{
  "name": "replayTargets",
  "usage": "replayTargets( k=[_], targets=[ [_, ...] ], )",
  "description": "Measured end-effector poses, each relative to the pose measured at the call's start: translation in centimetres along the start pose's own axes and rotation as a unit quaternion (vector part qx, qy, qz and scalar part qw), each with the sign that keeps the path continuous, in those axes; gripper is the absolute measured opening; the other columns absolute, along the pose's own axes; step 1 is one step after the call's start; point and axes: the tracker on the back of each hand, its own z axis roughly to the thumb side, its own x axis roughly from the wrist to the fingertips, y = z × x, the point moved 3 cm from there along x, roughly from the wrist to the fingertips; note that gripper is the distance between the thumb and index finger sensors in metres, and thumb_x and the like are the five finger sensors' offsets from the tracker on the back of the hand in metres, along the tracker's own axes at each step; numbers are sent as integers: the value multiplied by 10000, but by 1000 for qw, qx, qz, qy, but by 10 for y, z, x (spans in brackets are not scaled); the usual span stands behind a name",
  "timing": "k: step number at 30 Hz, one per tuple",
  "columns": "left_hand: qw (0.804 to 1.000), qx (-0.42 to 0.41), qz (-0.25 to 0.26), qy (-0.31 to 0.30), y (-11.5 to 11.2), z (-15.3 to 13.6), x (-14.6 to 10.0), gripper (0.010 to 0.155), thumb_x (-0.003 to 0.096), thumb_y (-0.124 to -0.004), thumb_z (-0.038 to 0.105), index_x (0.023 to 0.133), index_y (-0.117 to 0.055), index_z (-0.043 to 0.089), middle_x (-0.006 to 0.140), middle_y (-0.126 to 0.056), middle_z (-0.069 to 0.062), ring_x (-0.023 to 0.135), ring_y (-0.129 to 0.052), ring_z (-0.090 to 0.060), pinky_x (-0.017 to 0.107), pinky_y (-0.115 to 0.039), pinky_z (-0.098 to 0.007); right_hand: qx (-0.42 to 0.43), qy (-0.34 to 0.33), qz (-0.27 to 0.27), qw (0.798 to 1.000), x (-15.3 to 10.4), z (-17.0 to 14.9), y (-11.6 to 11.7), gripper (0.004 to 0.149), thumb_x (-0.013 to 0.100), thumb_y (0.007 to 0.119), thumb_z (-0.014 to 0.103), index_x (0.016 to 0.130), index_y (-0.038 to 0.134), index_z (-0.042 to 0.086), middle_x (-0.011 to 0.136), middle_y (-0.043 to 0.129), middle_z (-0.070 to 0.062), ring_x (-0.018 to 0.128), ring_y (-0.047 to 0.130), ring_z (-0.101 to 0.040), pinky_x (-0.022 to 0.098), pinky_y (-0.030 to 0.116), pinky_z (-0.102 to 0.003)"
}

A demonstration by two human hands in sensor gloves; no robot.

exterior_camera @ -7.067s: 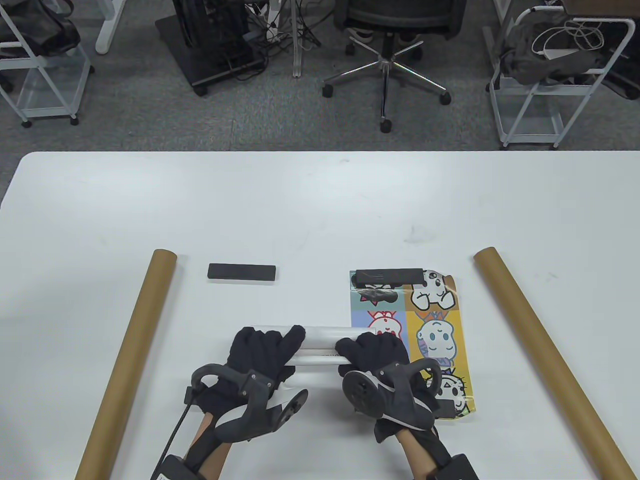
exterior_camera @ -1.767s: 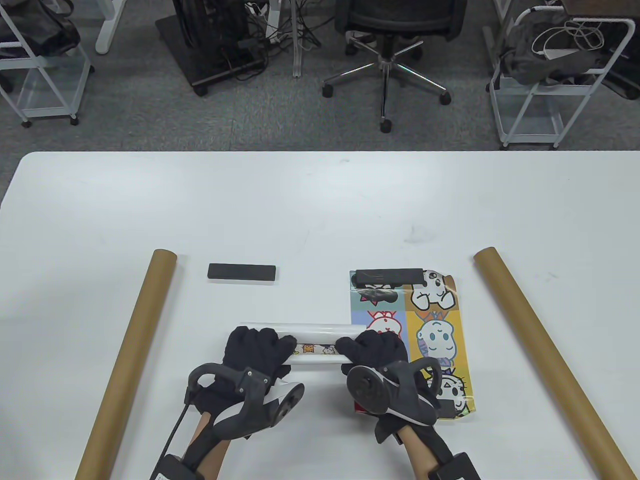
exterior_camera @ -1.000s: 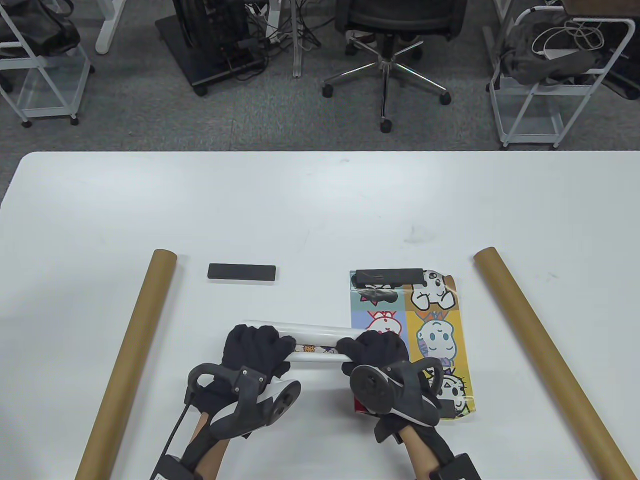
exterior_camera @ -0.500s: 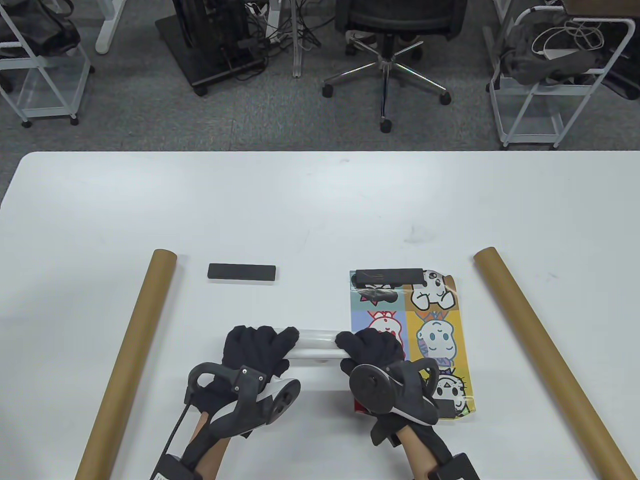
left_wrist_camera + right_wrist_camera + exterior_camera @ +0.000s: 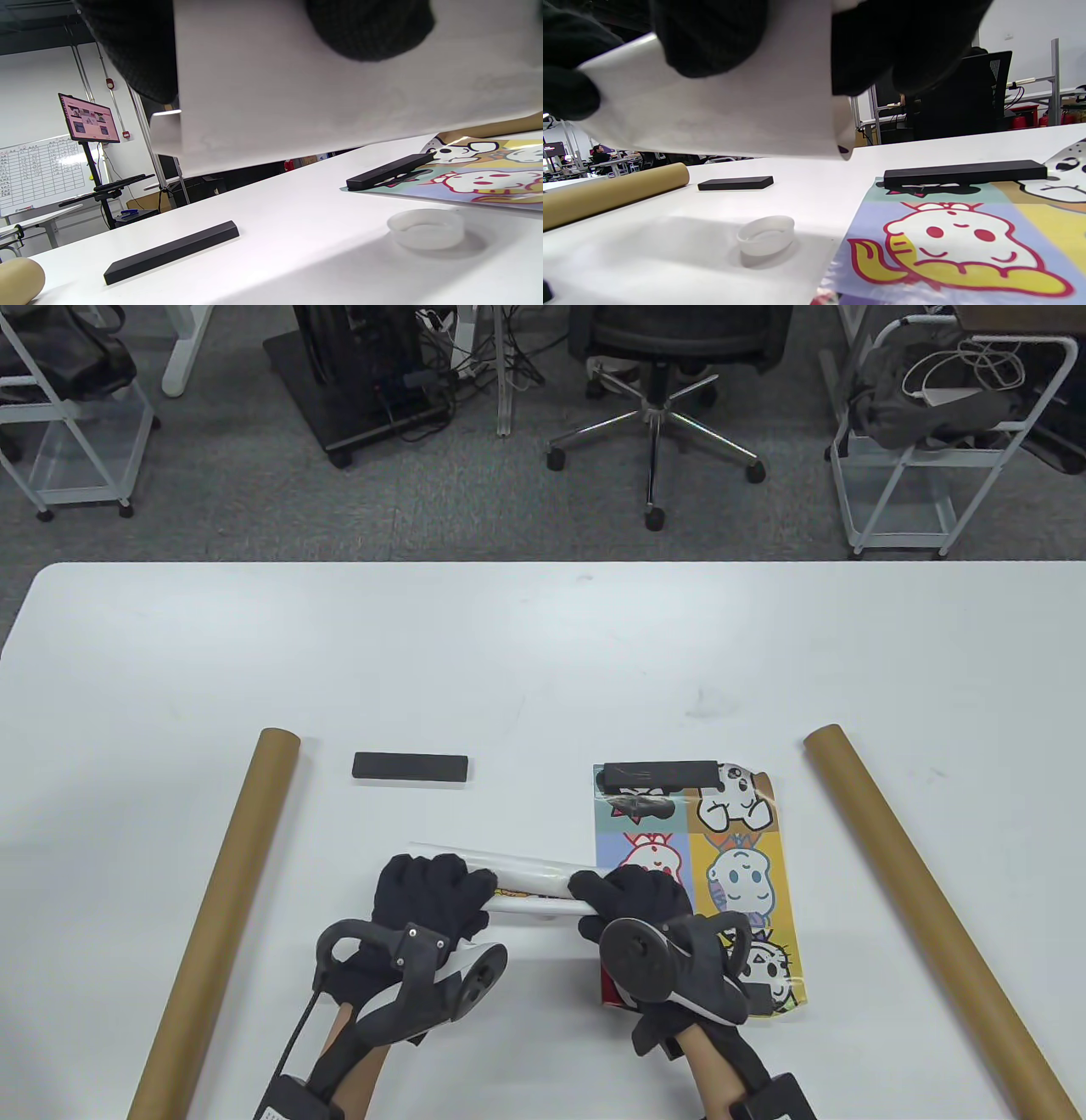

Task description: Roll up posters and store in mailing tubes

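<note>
Both hands hold a rolled white poster (image 5: 533, 884) a little above the table, near its front edge. My left hand (image 5: 428, 895) grips its left end and my right hand (image 5: 635, 899) grips its right end. The roll fills the top of the left wrist view (image 5: 339, 93) and the right wrist view (image 5: 721, 110), lifted off the table. A flat cartoon poster (image 5: 721, 865) lies to the right, with a black bar (image 5: 660, 774) on its far edge. Two brown mailing tubes lie either side: one left (image 5: 221, 908), one right (image 5: 925, 908).
A second black bar (image 5: 411, 767) lies on the white table (image 5: 543, 661) behind my left hand. A small clear plastic ring (image 5: 765, 235) sits on the table under the roll, also in the left wrist view (image 5: 426, 228). Chairs and carts stand beyond the far edge.
Over the last seconds both hands have kept turning the roll in place, tightening it. The roll's far layer now slants slightly, its left end further from me. Nothing else moved.
</note>
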Motion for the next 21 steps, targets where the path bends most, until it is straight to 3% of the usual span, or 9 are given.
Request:
replayTargets(
  k=[6,12,17,21],
  targets=[
    [1000,-12,-4,-1,-2,0,0,531,461,-608,446,984,-694,410,898,-860,97,762,-952,-168,753,-751,-501,1,-4,8,1000,0,3,3,529,472,670,279,989,656,165,872,788,-121,677,860,-363,650,657,-664],
    [1000,-17,-12,0,-3,1,0,647,444,-701,472,1067,-585,342,894,-835,81,689,-940,-149,724,-783,-495,26,-10,26,999,0,4,6,543,493,681,259,1012,619,112,897,728,-177,684,807,-403,642,619,-701],
    [1000,7,9,-3,1,3,-1,570,426,-763,444,973,-609,391,882,-841,114,671,-957,-103,715,-815,-457,17,-4,16,1000,0,2,5,497,477,713,258,966,664,177,899,735,-150,688,821,-380,650,634,-681],
    [1000,10,-5,-7,-1,7,0,490,431,-761,438,914,-699,380,862,-869,131,705,-975,-109,723,-812,-453,7,4,16,1000,0,-1,6,459,458,725,279,914,730,229,910,732,-148,701,821,-380,653,634,-675]
  ],
)
